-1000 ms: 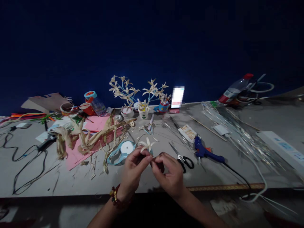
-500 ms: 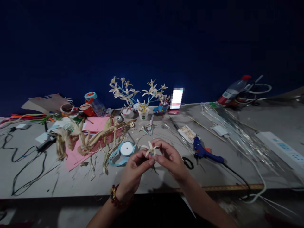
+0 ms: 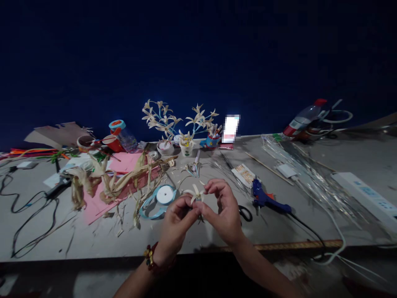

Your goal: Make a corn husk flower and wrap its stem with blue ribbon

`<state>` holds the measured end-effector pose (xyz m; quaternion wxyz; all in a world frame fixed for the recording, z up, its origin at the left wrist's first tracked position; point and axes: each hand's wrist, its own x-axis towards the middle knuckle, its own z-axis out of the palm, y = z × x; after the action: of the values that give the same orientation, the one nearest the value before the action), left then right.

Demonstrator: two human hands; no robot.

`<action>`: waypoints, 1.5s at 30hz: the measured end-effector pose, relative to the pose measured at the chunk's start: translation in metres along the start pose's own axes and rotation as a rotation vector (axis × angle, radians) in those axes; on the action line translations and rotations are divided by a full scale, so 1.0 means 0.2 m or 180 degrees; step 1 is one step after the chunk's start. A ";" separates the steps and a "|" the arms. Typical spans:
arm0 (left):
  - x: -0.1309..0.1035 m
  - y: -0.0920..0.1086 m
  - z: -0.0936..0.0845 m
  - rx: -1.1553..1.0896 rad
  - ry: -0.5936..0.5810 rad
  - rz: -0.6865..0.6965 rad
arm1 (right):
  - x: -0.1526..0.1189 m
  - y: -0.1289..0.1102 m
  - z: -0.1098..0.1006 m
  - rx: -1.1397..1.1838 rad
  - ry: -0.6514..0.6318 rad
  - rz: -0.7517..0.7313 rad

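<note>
A pale husk flower (image 3: 196, 193) with narrow spread petals is held above the front of the table. My left hand (image 3: 181, 217) pinches it at the base between thumb and fingers; the stem below is mostly hidden. My right hand (image 3: 223, 211) is beside the flower with its fingers raised and apart from the thumb. The right thumb tip reaches the flower's base near the left thumb, while the fingertips are close to a petal. Left of the hands lies a white spool (image 3: 164, 194) with light blue ribbon (image 3: 151, 213) looped around it.
Dried corn husks (image 3: 113, 186) lie on pink paper (image 3: 93, 209) at left. Finished flower branches (image 3: 159, 118) stand in cups at the back. Right of my hands are black-handled scissors (image 3: 246, 213), a blue glue gun (image 3: 268, 200) with its cord, wires (image 3: 316, 178) and a power strip (image 3: 366, 198).
My right fingers have lifted and spread away from the flower, with the thumb still near its base. My left hand keeps its pinch, almost in place.
</note>
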<state>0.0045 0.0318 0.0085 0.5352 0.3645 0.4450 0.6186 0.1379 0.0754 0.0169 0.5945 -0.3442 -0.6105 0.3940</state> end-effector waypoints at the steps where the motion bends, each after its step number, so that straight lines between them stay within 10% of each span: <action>1: 0.00 0.00 0.00 0.0009 0.0023 0.0033 | 0.00 0.00 0.00 -0.0038 0.0083 -0.0034; 45: -0.02 0.04 -0.01 0.0860 -0.0151 0.0618 | -0.02 -0.11 0.01 -0.0993 -0.0033 -0.0829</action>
<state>0.0005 0.0278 0.0154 0.4294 0.4889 0.4741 0.5932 0.1372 0.0623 0.0353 0.5768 -0.3483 -0.7066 0.2163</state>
